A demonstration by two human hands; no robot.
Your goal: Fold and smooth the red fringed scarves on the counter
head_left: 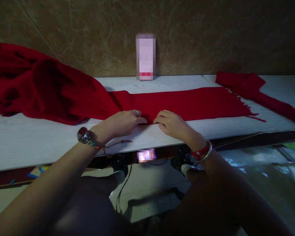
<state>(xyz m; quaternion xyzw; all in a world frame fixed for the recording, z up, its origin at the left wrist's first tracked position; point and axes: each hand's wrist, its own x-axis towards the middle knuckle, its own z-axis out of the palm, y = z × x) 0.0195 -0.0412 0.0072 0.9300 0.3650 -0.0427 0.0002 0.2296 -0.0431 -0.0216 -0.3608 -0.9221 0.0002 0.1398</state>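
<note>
A red scarf (194,101) lies lengthwise on a white wood-grain board, its fringed end flat at the right and its other part heaped in loose folds at the left. My left hand (129,123), with a ring on one finger, has its fingers closed at the near edge of the scarf, around the middle. Just to its right, my right hand (170,124) pinches the same edge, fingers bent. A short gap separates the two hands. The fingertips are partly hidden against the cloth.
The white board (39,141) runs along a brown marbled wall (88,32). A blurred pinkish upright object (146,57) leans against the wall. Another strip of red cloth (238,83) lies at the right. Below the board are my legs, shoes and a dark cord (123,188) on the floor.
</note>
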